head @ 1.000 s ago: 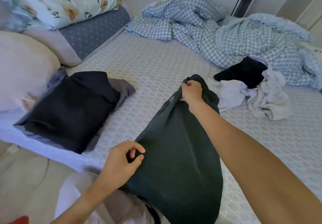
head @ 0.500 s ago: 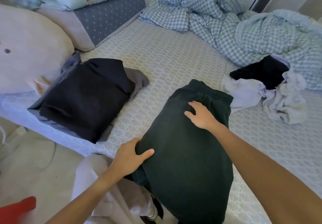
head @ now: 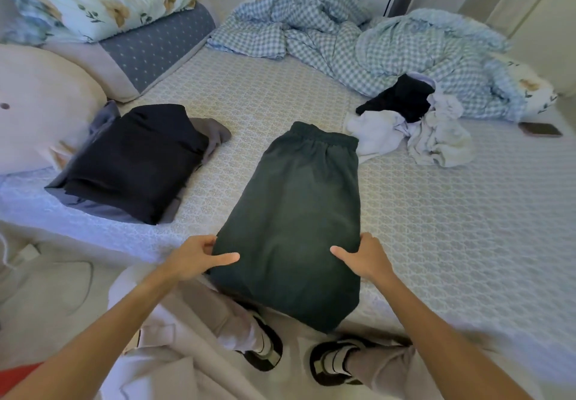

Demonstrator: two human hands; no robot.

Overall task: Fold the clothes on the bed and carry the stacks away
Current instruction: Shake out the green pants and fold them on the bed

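Observation:
Dark green trousers (head: 296, 212) lie folded lengthwise on the bed (head: 452, 212), waistband at the far end, the near end hanging over the bed's edge. My left hand (head: 194, 258) pinches the garment's left edge, thumb on top and fingers underneath. My right hand (head: 364, 258) grips the right edge the same way. A stack of folded dark clothes (head: 134, 163) sits to the left. A heap of unfolded white and black clothes (head: 414, 125) lies at the right.
A crumpled checked blanket (head: 358, 41) fills the far side of the bed. Pillows (head: 103, 10) and a round plush cushion (head: 40, 110) line the left. A phone (head: 541, 129) lies at the far right. My shoes (head: 265, 346) stand on the floor below.
The trousers went from held up to laid flat on the bed. My right hand came back from the waistband to the near right edge; my left hand now pinches the left edge.

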